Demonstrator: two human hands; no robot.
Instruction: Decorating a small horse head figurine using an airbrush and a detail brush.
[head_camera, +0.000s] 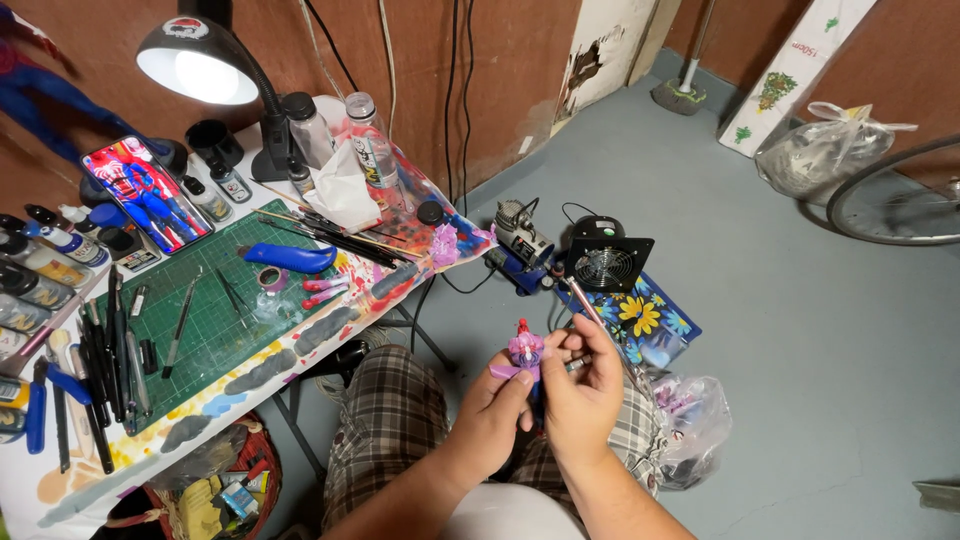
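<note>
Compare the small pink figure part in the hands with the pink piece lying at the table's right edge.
The pink figure part is held up over the lap by the left hand and right hand; the pink piece lies loose on the paint-stained table, untouched. The held part has a red tip on top; the table piece looks plain pink-purple. Both are small and similar in colour.

A small pink-and-purple figurine (524, 350) with a red tip stands upright on a purple base above the lap; a thin metal tool (590, 310) slants beside it.
</note>
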